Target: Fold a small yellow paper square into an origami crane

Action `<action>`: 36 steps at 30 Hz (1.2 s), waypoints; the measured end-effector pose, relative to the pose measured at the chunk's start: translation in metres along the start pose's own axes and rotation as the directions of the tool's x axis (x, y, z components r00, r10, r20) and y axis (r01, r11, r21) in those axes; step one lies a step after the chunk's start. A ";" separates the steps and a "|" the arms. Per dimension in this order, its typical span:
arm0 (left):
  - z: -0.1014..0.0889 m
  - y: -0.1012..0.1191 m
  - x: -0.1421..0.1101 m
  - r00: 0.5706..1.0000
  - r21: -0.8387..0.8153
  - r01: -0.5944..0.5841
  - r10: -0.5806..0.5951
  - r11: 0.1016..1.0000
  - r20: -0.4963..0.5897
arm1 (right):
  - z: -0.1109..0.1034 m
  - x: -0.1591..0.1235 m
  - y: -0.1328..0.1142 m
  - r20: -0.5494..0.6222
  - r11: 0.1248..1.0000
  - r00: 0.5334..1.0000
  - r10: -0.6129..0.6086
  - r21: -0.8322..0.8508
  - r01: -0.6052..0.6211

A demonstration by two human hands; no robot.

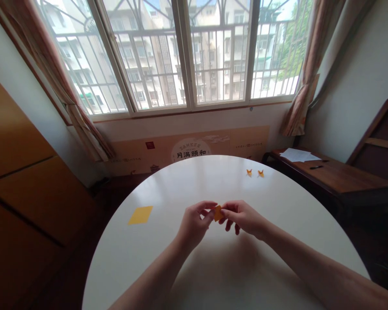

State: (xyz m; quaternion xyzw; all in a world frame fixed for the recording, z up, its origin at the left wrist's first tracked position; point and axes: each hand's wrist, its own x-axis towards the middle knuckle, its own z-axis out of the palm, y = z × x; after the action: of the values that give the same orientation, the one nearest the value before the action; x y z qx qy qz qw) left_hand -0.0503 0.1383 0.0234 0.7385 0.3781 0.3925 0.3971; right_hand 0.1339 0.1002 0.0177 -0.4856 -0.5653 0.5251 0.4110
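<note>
A small folded piece of orange-yellow paper [217, 213] is held up between both hands, above the white round table. My left hand [198, 220] pinches its left side between thumb and fingers. On the right side, my right hand [241, 216] grips it with thumb and forefinger, the other fingers hanging loosely below. The fingertips cover part of the paper, so its exact folds cannot be made out. A flat yellow sheet of paper [140, 215] lies on the table to the left, apart from my hands.
Two small folded orange paper figures [255, 173] stand at the table's far right. Beyond the round white table [187, 181] are a window and a printed cardboard panel [136, 148]. A wooden side table [336, 174] at the right bears white papers [299, 155] and a dark pen-like item.
</note>
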 end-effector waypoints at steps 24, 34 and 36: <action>0.000 0.008 0.002 0.999 -0.096 0.054 -0.053 0.994 0.012 | 0.001 -0.004 0.003 -0.069 0.945 0.961 -0.268 -0.212 0.249; -0.001 0.003 -0.001 0.998 0.016 -0.035 0.036 0.999 -0.050 | 0.004 -0.002 0.003 -0.038 0.980 0.981 -0.189 -0.066 0.186; -0.001 0.004 -0.002 0.997 0.014 -0.049 0.050 0.999 -0.051 | 0.005 -0.002 0.002 -0.043 0.985 0.985 -0.169 -0.028 0.168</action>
State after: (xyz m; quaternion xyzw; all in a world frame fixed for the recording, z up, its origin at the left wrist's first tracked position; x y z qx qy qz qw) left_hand -0.0512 0.1358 0.0271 0.7397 0.3721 0.4189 0.3727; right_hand 0.1296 0.0968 0.0154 -0.4526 -0.6014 0.4703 0.4607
